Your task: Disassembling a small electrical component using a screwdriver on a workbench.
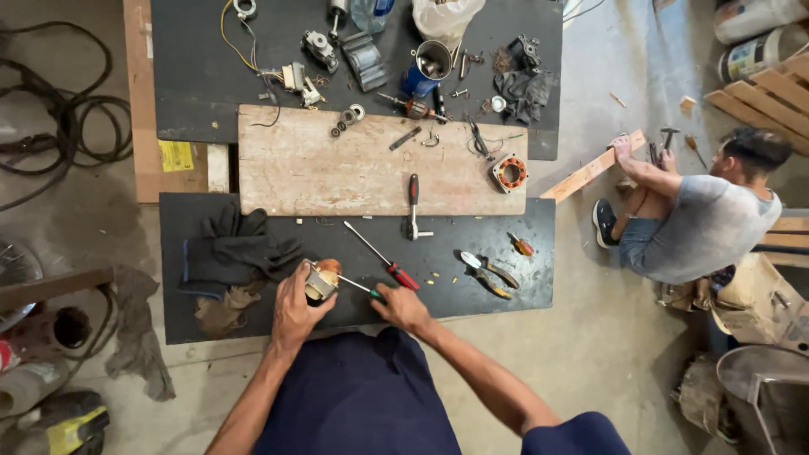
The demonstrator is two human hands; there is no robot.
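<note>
Small motor stator (321,281) — dense, rigid, copper windings easily nicked — left hand (295,310) fingers wrapped shut around its body; right hand (403,307) pinching green-handled screwdriver (361,287) against it.

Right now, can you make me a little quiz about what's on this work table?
1. True or false: the left hand grips a small motor part.
2. What does the right hand hold? A hammer, B green-handled screwdriver, C pliers.
3. What colour is the handle of the loose screwdriver lying beside the hands?

Key: 1 true; 2 B; 3 red.
</note>
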